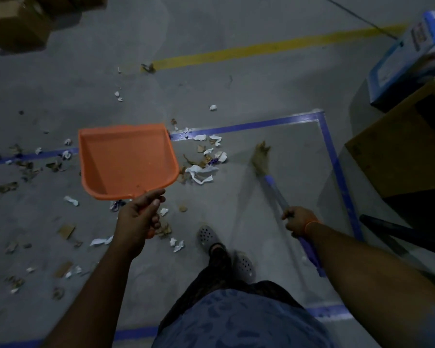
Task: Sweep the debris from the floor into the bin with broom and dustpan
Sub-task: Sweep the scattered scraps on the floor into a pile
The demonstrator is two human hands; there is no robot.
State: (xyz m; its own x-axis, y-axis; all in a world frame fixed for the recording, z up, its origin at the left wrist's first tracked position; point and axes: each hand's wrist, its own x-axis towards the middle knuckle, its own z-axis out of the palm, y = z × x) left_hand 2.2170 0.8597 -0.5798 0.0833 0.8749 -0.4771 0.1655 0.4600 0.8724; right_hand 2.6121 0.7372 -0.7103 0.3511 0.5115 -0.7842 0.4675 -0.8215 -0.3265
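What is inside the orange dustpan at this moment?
The orange dustpan, held in the left hand, shows a bare tray with only a few tiny specks. No paper scraps are inside; they lie on the floor. The floor under the pan is hidden.

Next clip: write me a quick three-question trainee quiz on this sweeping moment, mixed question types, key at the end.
1. True or false: the dustpan already holds a heap of paper scraps.
2. Which hand holds the broom? A) left B) right
3. Fill in: the biggest pile of debris lies between the dustpan and the broom's ____.

Key
1. False; the pan looks nearly bare, held by the left hand.
2. B; the right hand grips its handle.
3. Bristles.
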